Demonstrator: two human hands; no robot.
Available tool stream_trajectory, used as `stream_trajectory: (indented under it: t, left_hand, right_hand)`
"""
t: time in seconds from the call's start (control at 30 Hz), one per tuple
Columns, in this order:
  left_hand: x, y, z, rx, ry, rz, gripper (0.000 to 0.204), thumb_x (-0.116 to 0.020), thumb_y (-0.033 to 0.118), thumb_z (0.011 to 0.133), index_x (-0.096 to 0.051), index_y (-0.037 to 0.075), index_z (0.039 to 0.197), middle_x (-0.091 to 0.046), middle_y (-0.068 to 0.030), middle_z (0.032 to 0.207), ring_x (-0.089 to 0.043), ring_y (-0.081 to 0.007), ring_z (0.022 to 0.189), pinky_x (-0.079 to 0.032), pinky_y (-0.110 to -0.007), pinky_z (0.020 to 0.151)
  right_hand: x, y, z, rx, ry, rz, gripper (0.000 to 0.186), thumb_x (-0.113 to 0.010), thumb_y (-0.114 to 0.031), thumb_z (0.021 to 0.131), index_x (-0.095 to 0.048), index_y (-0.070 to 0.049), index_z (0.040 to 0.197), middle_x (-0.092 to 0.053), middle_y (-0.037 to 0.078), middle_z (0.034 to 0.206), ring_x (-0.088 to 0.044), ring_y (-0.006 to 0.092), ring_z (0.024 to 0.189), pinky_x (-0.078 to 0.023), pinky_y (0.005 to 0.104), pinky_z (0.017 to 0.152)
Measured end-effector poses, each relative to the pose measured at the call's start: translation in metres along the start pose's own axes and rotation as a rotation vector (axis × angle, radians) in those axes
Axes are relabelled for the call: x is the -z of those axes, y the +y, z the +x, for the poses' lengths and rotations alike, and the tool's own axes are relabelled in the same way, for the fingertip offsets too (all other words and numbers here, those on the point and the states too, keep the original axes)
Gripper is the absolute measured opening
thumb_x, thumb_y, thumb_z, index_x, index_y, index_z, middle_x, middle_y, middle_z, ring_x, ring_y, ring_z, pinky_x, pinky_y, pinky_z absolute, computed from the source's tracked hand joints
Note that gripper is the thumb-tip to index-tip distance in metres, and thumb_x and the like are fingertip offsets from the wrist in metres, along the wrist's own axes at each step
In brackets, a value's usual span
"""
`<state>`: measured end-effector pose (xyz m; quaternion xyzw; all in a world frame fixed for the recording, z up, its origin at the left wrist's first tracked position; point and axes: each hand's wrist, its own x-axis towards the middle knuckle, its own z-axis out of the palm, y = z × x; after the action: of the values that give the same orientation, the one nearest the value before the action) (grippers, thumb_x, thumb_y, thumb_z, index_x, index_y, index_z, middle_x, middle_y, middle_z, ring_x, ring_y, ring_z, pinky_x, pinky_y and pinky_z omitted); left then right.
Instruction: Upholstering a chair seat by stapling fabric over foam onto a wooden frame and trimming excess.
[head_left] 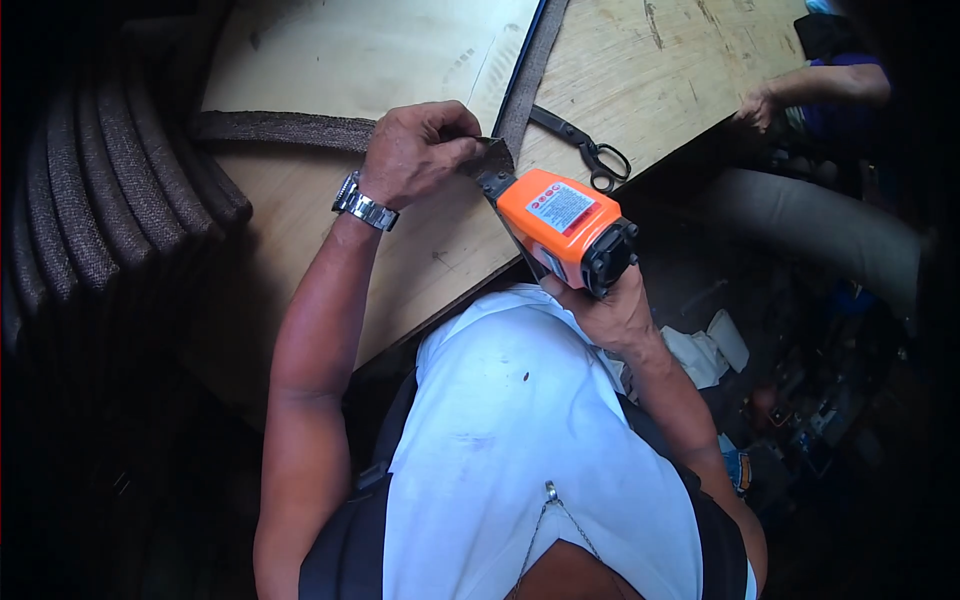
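My left hand (420,155) has its fingers bent closed on a brown fabric edging (280,130) at the corner of a pale board (360,55), just beside the nose of an orange staple gun (560,225). My right hand (610,305) grips the staple gun from below, its fingers partly hidden by the tool's body. The tool's dark nose rests at the corner by my left fingertips; whether it touches the fabric is hard to tell. Black scissors (605,165) lie on the plywood table to the right of the edging.
Thick brown upholstered panels (120,180) are stacked at the left. The plywood table (680,80) runs to the upper right, where another person's hand (760,105) is at its edge. A grey roll (820,230), white scraps (700,355) and dark clutter lie below the table edge.
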<state>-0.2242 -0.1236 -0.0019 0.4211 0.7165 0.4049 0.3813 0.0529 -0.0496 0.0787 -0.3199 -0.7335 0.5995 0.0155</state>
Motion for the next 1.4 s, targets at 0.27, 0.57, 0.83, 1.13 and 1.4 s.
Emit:
stream_trajectory:
  t: [0.27, 0.57, 0.83, 1.13, 1.4]
  left_hand:
    - [0.0, -0.001, -0.001, -0.007, 0.031, -0.009, 0.012, -0.075, 0.01, 0.084, -0.074, 0.003, 0.094, -0.074, -0.0032, 0.082, -0.068, -0.0086, 0.075, -0.055, -0.026, 0.07]
    - [0.003, 0.003, -0.004, -0.041, 0.049, 0.042, 0.015, -0.076, 0.016, 0.082, -0.075, 0.006, 0.094, -0.075, -0.006, 0.082, -0.071, -0.0126, 0.074, -0.055, -0.028, 0.069]
    - [0.003, 0.0, -0.004, -0.102, 0.074, 0.053, 0.015, -0.075, 0.015, 0.08, -0.072, 0.005, 0.091, -0.072, -0.0077, 0.08, -0.071, -0.0173, 0.073, -0.054, -0.031, 0.068]
    - [0.003, -0.008, -0.003, -0.142, 0.071, 0.024, 0.012, -0.072, 0.011, 0.079, -0.07, 0.004, 0.088, -0.07, -0.0084, 0.078, -0.069, -0.0192, 0.071, -0.054, -0.032, 0.067]
    - [-0.001, -0.011, -0.004, -0.16, 0.093, -0.006, 0.008, -0.067, 0.0, 0.082, -0.068, 0.001, 0.089, -0.07, -0.0065, 0.079, -0.067, -0.0109, 0.073, -0.053, -0.026, 0.067]
  right_hand:
    - [-0.004, -0.007, 0.014, -0.041, -0.001, -0.031, 0.041, -0.076, 0.002, 0.084, -0.065, -0.002, 0.123, -0.07, 0.009, 0.117, -0.067, 0.0183, 0.11, -0.052, 0.0358, 0.097]
    - [0.0, -0.016, 0.02, -0.231, -0.099, -0.097, 0.042, -0.074, 0.002, 0.085, -0.065, -0.004, 0.126, -0.069, 0.007, 0.116, -0.065, 0.0149, 0.108, -0.052, 0.0347, 0.094]
    - [-0.007, -0.022, 0.022, -0.086, -0.025, -0.062, 0.043, -0.077, -0.003, 0.085, -0.064, -0.003, 0.126, -0.069, 0.008, 0.118, -0.066, 0.0178, 0.111, -0.052, 0.0354, 0.095]
    - [-0.013, -0.035, 0.022, -0.219, -0.089, -0.296, 0.033, -0.079, -0.01, 0.086, -0.07, -0.001, 0.116, -0.074, 0.013, 0.103, -0.07, 0.0166, 0.1, -0.053, 0.0344, 0.091]
    - [0.003, -0.039, 0.03, -0.126, 0.014, -0.301, 0.031, -0.076, -0.014, 0.089, -0.069, 0.0, 0.116, -0.072, 0.009, 0.087, -0.068, 0.0162, 0.075, -0.056, 0.035, 0.073]
